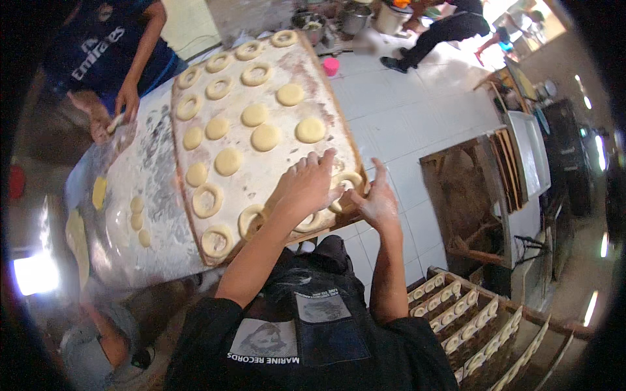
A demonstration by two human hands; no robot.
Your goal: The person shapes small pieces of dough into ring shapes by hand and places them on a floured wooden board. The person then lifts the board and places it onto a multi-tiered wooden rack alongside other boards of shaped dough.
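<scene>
At the board's near right corner, a pale dough ring point(345, 174) lies between my hands. My left hand point(308, 182) reaches over from its left, fingers stretched out and thumb at the ring's hole. Opposite it, my right hand point(380, 201) has its fingers spread, with the thumb over the ring's inner edge. Beneath my left wrist another dough ring point(309, 225) is partly hidden. Flat dough discs, such as the nearest one point(310, 130), sit mid-board. More rings lie to the left, including one by the near left corner point(215, 254), and along the far end.
The floured wooden board point(251, 186) rests on a metal table point(156, 225). At the table's far left, a co-worker's hands point(124, 107) hold a dough piece point(116, 124). A rack of trays with dough rings point(466, 306) stands at lower right, near a wooden frame point(456, 195).
</scene>
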